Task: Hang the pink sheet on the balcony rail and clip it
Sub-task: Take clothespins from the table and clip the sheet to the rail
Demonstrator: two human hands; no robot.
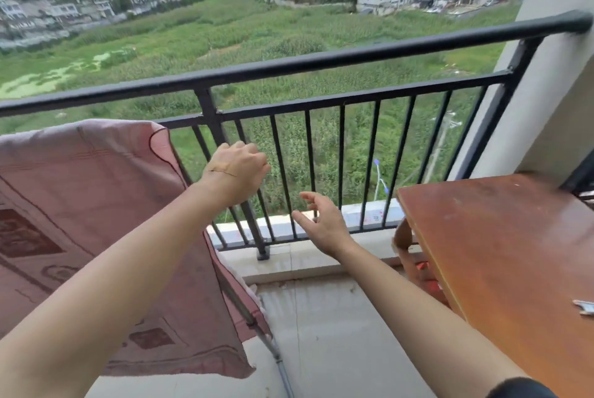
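Right hand is released, fingers spread and relaxed, gripping nothing, held out low in front of the bars of the balcony rail. Left hand is higher up, back of the hand to us, a plaster across it, fingers bent down and away. Nothing shows in them, but the palm is hidden, so I cannot tell whether it is clenched or loose. It is close to the sheet's right edge but not touching it. And the pink sheet is over on the left, draped with its patterned face toward us, its top fold sitting below the black top bar, its lower corner hanging down toward the balcony floor. What it is draped over I cannot make out. A thin metal pole slants along under its right edge. On the right stands a reddish-brown wooden table, with a small pale object lying at its far right edge, too small to identify. Beyond the bars, green fields and pale buildings.
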